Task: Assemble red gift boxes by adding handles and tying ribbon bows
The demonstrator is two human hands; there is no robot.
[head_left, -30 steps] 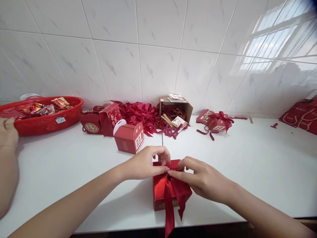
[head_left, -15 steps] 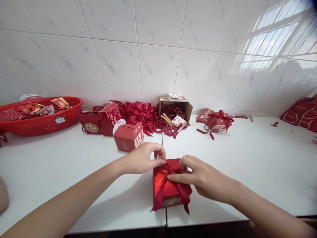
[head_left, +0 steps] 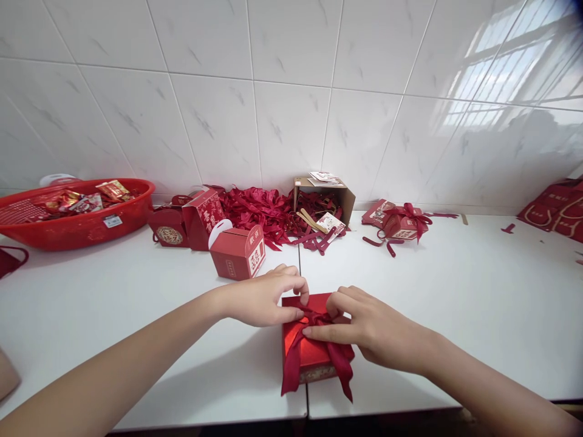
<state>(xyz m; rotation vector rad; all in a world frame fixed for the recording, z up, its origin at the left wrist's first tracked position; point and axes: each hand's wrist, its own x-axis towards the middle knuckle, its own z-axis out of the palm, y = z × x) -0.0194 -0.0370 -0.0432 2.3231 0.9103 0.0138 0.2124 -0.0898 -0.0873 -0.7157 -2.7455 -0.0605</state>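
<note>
A red gift box point(head_left: 314, 349) stands near the table's front edge, with a dark red ribbon point(head_left: 340, 364) tied in a bow on its lid and two tails hanging over the front. My left hand point(head_left: 273, 297) pinches the bow's left loop between thumb and fingers. From the right, my right hand point(head_left: 368, 328) has its fingers closed on the right loop, its thumb lying by the knot. Just behind my left hand sits a red carton point(head_left: 232, 258) with a white handle.
A red basket point(head_left: 91, 227) of wrapped sweets is at the left. Along the wall lie red boxes point(head_left: 168, 227), a ribbon pile point(head_left: 257, 209), a cardboard box point(head_left: 347, 206) and a bow-tied box point(head_left: 403, 224). Red bags point(head_left: 553, 209) stand far right.
My left hand has come down slightly onto the bow's left loop. The ribbon tails have shifted a little, and a dark red item with a cord now shows at the left edge.
</note>
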